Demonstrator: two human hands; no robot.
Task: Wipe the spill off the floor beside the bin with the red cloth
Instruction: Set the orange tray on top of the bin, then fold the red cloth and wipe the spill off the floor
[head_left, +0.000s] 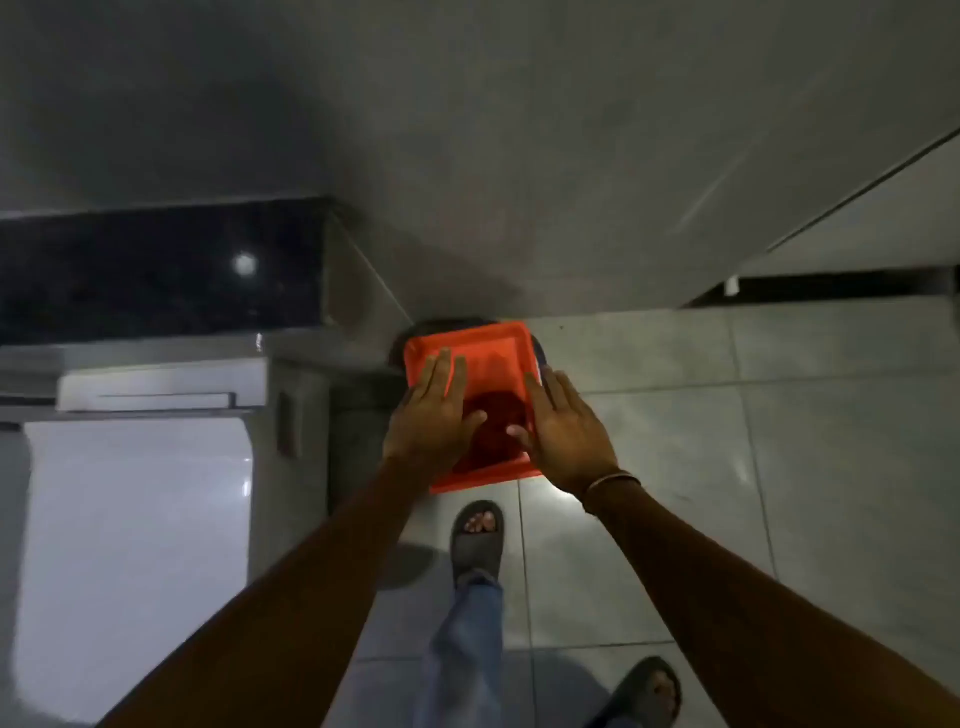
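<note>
An orange-red square bin (498, 340) stands on the tiled floor against the grey wall. Inside it lies a dark red crumpled mass (496, 421) that looks like the red cloth. My left hand (434, 410) is spread flat, palm down, over the bin's left side. My right hand (563, 434) is spread over its right rim. Both thumbs point inward toward the dark red mass, and neither hand grips anything. Whether the hands touch the bin I cannot tell. I cannot make out a spill on the dim floor.
A white appliance (140, 519) and a black stone counter (156, 270) stand to the left of the bin. A dark object (447, 325) sits behind the bin. My feet in dark slippers (478, 540) stand on the grey tiles (727, 467) just below it.
</note>
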